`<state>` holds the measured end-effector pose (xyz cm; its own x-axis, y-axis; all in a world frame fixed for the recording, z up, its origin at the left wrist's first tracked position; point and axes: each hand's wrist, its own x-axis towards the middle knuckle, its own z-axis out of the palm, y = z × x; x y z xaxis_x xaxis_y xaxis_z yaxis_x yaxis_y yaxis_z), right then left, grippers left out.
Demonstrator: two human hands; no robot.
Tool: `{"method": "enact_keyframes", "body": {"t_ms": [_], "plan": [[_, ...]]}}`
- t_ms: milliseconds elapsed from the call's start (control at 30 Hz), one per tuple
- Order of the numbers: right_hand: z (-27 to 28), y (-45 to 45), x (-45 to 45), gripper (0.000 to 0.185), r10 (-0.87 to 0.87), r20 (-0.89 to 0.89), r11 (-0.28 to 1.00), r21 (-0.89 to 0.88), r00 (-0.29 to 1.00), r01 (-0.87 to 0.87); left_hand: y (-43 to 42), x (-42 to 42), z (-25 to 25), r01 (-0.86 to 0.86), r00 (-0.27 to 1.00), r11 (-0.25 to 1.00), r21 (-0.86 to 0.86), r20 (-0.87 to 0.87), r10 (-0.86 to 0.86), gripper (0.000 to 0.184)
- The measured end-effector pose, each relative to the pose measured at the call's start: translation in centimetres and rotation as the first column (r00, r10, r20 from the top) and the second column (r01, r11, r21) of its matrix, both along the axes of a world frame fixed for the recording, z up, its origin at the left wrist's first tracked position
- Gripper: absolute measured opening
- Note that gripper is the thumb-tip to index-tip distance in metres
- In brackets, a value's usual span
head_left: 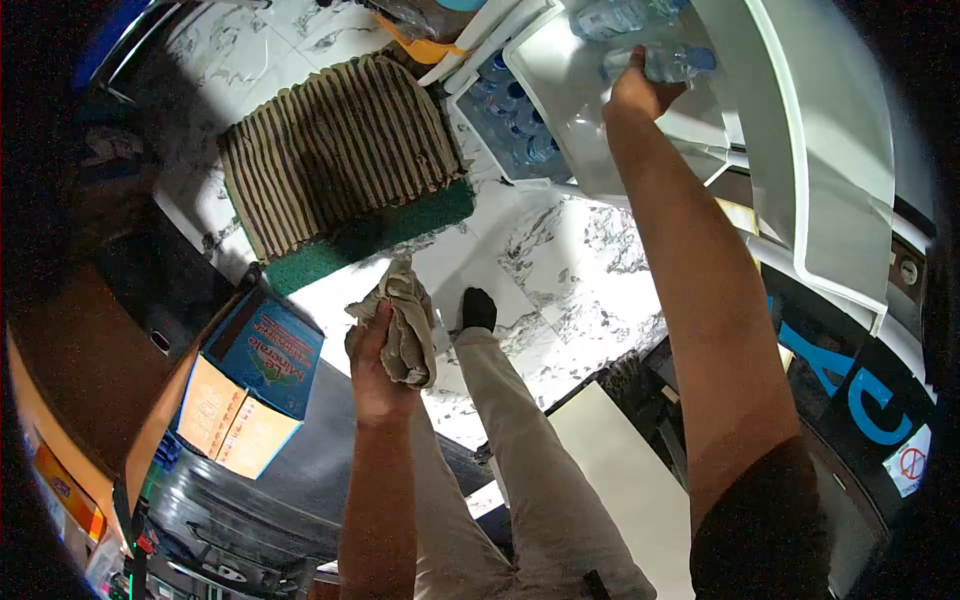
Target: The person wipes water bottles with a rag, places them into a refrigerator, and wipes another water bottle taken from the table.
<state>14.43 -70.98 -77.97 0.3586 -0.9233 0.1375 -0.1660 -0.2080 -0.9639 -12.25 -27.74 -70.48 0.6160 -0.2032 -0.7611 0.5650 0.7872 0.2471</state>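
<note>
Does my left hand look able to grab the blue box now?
Probably not cleanly: your left hand is gripping a cloth, though nothing visible stands between hand and blue box.

Looks like a shop, judging by water bottles (610,18) in white bins (583,122), a Le Minerale carton (265,360), large blue lettering (858,404) and a prohibition sticker (908,461).

White-and-grey marbled floor (530,262) — brightly lit in patches — beneath a striped mat (340,150).
</note>
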Motion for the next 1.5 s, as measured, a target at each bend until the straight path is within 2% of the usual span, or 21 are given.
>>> {"method": "enact_keyframes", "body": {"t_ms": [67,100,200,233,267,333,600,700,867,933,1033,1133,1167,1200,1267,1333,1367,1400,1433,1467,1500], "plan": [[-1.2,-1.3,0.9,0.075,-0.122,-0.14,0.989,-0.095,0.983,0.109,0.2,-0.2,-0.7,-0.041,0.998,0.998,-0.041,-0.057,0.039,0.039],[0.2,-1.2,0.9,0.08,-0.091,-0.243,0.987,-0.152,0.966,0.055,0.4,0.0,-0.4,-0.042,0.997,0.998,-0.036,-0.059,0.04,0.039],[-0.3,-2.6,1.7,0.091,-0.125,-0.331,0.977,-0.205,0.935,0.058,1.0,0.3,0.2,0.019,1.0,1.0,-0.006,0.015,-0.019,0.04],[-0.7,-3.7,2.6,0.097,-0.149,-0.378,0.956,-0.292,0.914,0.035,1.4,0.1,-0.2,0.029,1.0,1.0,-0.009,-0.001,-0.029,0.041],[-1.6,-4.4,2.5,0.097,-0.149,-0.379,0.956,-0.291,0.913,0.036,1.7,-0.1,-0.5,0.038,0.999,0.999,-0.014,-0.016,-0.039,0.042],[0.7,-1.8,2.0,0.099,-0.115,-0.407,0.989,-0.13,0.906,0.067,1.5,0.3,-0.1,0.024,1.0,0.999,-0.037,-0.007,-0.025,0.042],[-1.2,-2.3,2.2,0.107,-0.104,-0.385,0.978,-0.209,0.917,0.023,1.3,0.3,-0.5,0.014,1.0,1.0,-0.026,0.017,-0.014,0.043],[-1.2,-2.0,1.2,0.11,-0.072,-0.392,0.988,-0.153,0.917,0.012,1.5,0.1,-0.3,0.038,0.999,0.995,-0.091,0.035,-0.035,0.042],[-0.3,-0.4,0.8,0.116,0.022,-0.368,0.991,-0.116,0.93,-0.07,2.1,0.1,1.0,0.063,0.998,0.998,0.017,0.012,-0.064,0.041],[0.2,0.0,-0.1,0.115,0.063,-0.527,0.991,-0.064,0.847,-0.114,2.4,0.0,1.5,0.079,0.997,0.996,0.034,0.022,-0.08,0.042],[-1.6,-1.5,-0.2,0.125,0.075,-0.493,0.979,-0.127,0.867,-0.158,3.1,-0.3,1.9,0.096,0.994,0.993,0.062,0.047,-0.099,0.045],[0.5,-0.4,-0.3,0.124,0.067,-0.384,0.998,0.009,0.921,-0.069,3.2,-0.7,3.3,0.09,0.994,0.993,0.08,0.053,-0.095,0.045],[2.4,0.2,-0.4,0.121,0.125,-0.31,0.99,-0.024,0.942,-0.14,3.1,-0.4,3.5,0.077,0.996,0.993,0.091,0.047,-0.081,0.044],[2.6,0.2,0.0,0.121,0.132,-0.305,0.989,-0.024,0.943,-0.147,3.3,-0.4,3.3,0.069,0.996,0.993,0.093,0.053,-0.074,0.044],[2.5,-0.1,-0.9,0.119,0.007,-0.426,1.0,0.02,0.905,0.002,4.3,-1.6,2.8,0.073,0.996,0.994,0.077,0.046,-0.076,0.044],[1.3,-0.3,-2.4,0.113,0.019,-0.411,0.999,-0.037,0.911,-0.037,5.3,-2.8,2.4,0.078,0.997,0.995,0.063,-0.007,-0.077,0.045],[1.1,0.8,-3.5,0.107,0.091,0.226,0.935,0.315,0.97,-0.161,5.3,-2.9,2.9,0.007,0.999,1.0,-0.011,-0.037,-0.007,0.045],[1.3,2.1,-4.2,0.1,-0.086,0.762,0.749,0.475,0.642,-0.463,5.2,-2.6,3.6,-0.071,0.996,0.994,-0.083,-0.062,0.066,0.046],[1.2,3.5,-5.5,0.09,0.068,0.352,0.916,0.349,0.933,-0.199,4.9,-2.5,4.7,-0.106,0.991,0.991,-0.08,-0.087,0.099,0.045],[2.4,5.4,-7.0,0.08,0.04,-0.161,0.998,0.063,0.986,-0.03,5.1,-2.7,5.4,-0.115,0.992,0.99,-0.081,-0.058,0.11,0.045],[5.9,8.8,-8.8,0.078,0.073,-0.202,0.995,0.086,0.977,-0.056,5.4,-3.2,6.1,-0.113,0.992,0.988,-0.101,-0.062,0.107,0.046]]}}
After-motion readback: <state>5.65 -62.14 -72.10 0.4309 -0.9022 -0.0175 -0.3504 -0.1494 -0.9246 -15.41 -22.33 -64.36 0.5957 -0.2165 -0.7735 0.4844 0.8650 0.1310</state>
